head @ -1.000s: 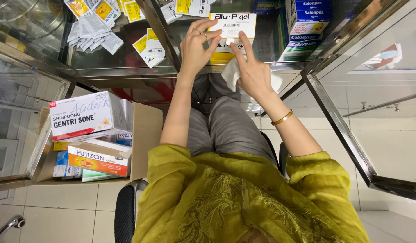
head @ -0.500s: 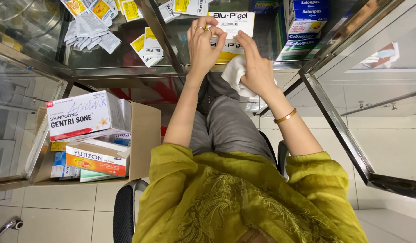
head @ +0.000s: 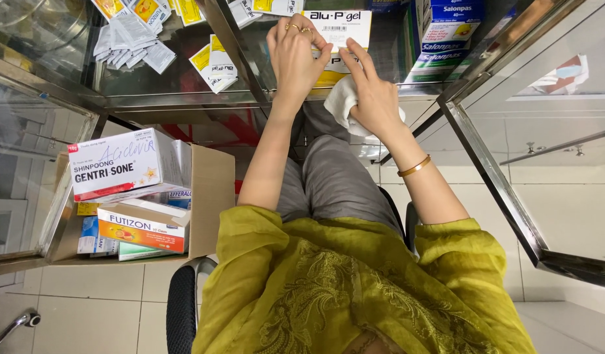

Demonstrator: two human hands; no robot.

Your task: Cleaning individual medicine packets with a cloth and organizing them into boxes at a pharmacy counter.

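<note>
Gripping a white-and-yellow medicine box (head: 338, 36) (flat, rectangular), both hands.

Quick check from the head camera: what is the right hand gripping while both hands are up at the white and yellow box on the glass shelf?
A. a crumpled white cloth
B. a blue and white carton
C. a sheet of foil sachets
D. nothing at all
A. The right hand has a crumpled white cloth bunched in its palm, with its fingers reaching to the white and yellow box, where the left hand also rests.
</note>
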